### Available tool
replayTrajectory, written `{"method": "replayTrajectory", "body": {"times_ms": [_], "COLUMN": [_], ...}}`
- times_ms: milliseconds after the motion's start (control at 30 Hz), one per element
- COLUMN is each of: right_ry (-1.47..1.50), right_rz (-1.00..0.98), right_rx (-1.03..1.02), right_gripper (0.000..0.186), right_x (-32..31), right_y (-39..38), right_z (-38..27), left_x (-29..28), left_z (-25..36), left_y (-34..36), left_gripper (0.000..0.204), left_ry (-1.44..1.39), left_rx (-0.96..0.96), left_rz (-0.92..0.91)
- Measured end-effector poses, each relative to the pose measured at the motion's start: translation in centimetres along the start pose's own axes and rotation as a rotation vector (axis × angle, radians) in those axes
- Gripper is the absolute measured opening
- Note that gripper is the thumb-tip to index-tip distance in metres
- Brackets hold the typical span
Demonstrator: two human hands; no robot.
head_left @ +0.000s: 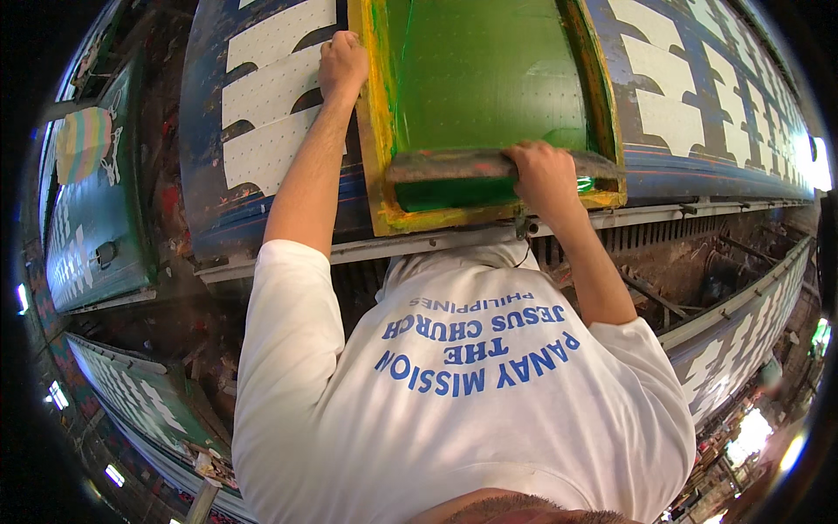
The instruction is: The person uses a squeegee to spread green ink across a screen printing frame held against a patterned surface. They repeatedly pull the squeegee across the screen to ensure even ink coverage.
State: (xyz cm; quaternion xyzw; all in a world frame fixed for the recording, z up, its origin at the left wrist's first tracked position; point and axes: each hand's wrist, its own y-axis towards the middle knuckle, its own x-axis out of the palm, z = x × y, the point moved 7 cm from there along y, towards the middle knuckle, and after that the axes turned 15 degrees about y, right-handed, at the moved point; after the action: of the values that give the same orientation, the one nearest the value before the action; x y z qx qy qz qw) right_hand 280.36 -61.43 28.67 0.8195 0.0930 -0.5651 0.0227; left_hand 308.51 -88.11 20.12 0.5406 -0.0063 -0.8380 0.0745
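A screen-printing frame (380, 175), its wooden edges smeared yellow and green, lies on the long printing table ahead of me. Green mesh (489, 74) fills it. My left hand (343, 65) is closed at the frame's left edge, high up toward the far side. Across the near end of the mesh lies a long squeegee (454, 166) with a worn, stained handle. The fingers of my right hand (543, 179) wrap over this handle, right of its middle. Wet green ink (454, 194) shows between the squeegee and the frame's near edge.
White cut fabric pieces (275, 109) lie on the table left of the frame, and more pieces (659, 83) lie to its right. A metal rail (305, 258) runs along the near edge. Other tables (105, 227) stand at left, one bearing a striped cloth (84, 144).
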Motion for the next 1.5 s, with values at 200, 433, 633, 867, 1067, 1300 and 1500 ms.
{"method": "replayTrajectory", "body": {"times_ms": [200,433,633,867,1067,1300,1500], "right_ry": [0.017,0.021,0.093,0.352,0.814,0.897,0.570], "right_rz": [0.034,-0.155,-0.091,-0.228,-0.013,0.319,0.349], "right_rx": [-0.074,0.011,-0.105,-0.326,-0.133,0.352,0.308], "right_gripper": [0.028,0.041,0.018,0.055,0.054,0.062,0.063], "right_x": [-0.1,-1.5,-0.7,-1.3,-8.1,-6.1,-5.6], "right_y": [-2.4,-1.3,-4.0,-8.1,-7.3,-4.2,-3.8], "right_z": [-1.2,0.0,-1.2,0.7,12.7,24.2,23.8], "left_x": [-0.1,-0.1,-0.4,-1.1,-1.1,-1.6,-1.6], "left_z": [0.2,0.2,0.1,-0.1,-0.8,-0.5,-0.3], "left_y": [0.1,0.1,0.3,0.3,0.7,0.0,0.1], "left_gripper": [0.042,0.044,0.047,0.049,0.051,0.056,0.053], "left_ry": [-0.006,0.019,0.100,0.063,0.080,0.109,0.089], "left_rx": [0.022,0.006,-0.054,-0.048,-0.110,-0.107,-0.073], "left_rz": [0.001,-0.018,-0.010,0.029,-0.003,0.057,0.052]}}
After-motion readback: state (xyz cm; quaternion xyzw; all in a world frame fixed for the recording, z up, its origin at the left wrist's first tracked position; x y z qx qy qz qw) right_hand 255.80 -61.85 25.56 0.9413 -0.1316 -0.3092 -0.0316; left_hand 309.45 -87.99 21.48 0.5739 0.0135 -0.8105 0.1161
